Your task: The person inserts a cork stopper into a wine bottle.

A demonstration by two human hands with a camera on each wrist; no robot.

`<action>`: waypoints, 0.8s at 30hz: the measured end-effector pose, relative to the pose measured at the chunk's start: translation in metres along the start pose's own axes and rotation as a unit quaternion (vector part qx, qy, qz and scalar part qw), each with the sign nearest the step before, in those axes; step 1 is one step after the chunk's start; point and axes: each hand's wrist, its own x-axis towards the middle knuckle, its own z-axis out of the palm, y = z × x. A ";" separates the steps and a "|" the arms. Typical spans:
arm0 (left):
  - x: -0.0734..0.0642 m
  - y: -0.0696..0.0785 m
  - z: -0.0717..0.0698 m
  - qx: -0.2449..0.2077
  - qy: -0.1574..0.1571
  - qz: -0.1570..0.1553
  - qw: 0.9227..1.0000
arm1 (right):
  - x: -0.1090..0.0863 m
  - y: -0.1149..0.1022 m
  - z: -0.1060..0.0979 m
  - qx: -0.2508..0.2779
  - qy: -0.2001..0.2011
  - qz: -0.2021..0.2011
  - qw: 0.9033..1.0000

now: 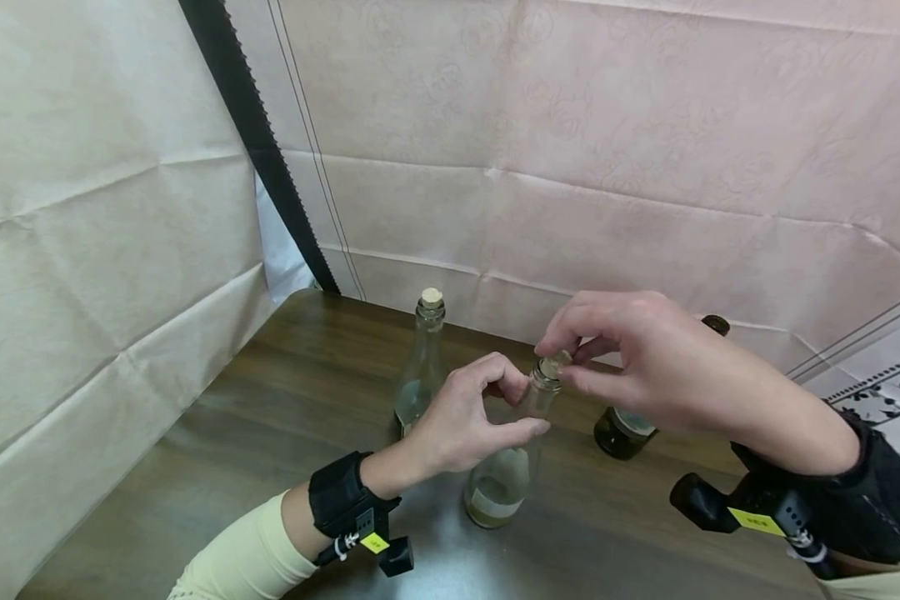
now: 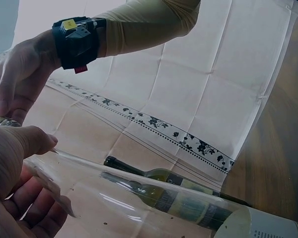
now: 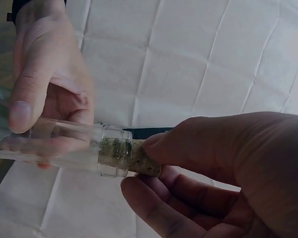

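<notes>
A clear glass bottle (image 1: 497,483) with a pale label low on it stands on the table, slightly tilted in the head view. My left hand (image 1: 465,417) holds it by the neck, thumb on the near side and fingers curled behind the glass. A cork (image 3: 146,159) sits partly inside the bottle's mouth, its outer end sticking out. My right hand (image 1: 637,358) pinches that outer end between thumb and fingers. Through the glass, the cork's inner part shows in the right wrist view.
To the left stands another clear bottle (image 1: 418,392) with a cork (image 1: 431,297) in its mouth. A dark green bottle (image 1: 621,435) is behind my right hand, partly hidden. Pale cloth (image 1: 570,150) hangs behind the wooden table (image 1: 225,467) and along its left side.
</notes>
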 end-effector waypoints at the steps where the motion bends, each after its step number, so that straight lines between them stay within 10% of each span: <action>1: 0.000 0.000 0.000 -0.001 0.000 0.000 1.000 | 0.000 0.000 0.000 -0.004 -0.001 0.000 1.000; 24: -0.001 0.000 0.000 0.001 -0.007 -0.015 1.000 | -0.001 0.000 -0.002 -0.018 -0.003 -0.018 1.000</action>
